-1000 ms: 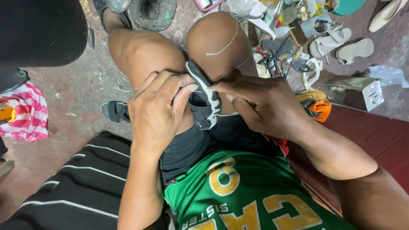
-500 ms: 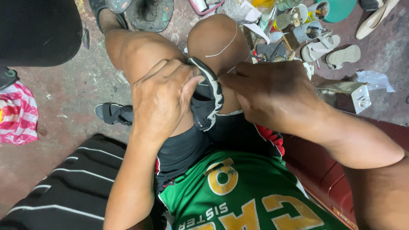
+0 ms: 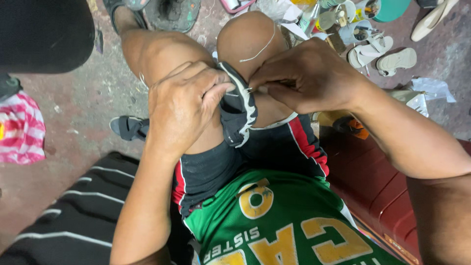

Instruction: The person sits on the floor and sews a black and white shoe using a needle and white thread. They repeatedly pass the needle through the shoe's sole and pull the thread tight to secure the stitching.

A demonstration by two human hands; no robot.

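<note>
Floor: worn reddish concrete w/ grey scuffs & specks. Dark red bench at right, person sits on it. On floor: black sandal beside left leg; pink-white striped cloth at far left edge; black striped fabric at bottom left; pair of pale sandals upper right, side by side; cream shoe near top right corner; crumpled clear plastic at right; clutter of cups & small containers along top, too jumbled to sort.
</note>
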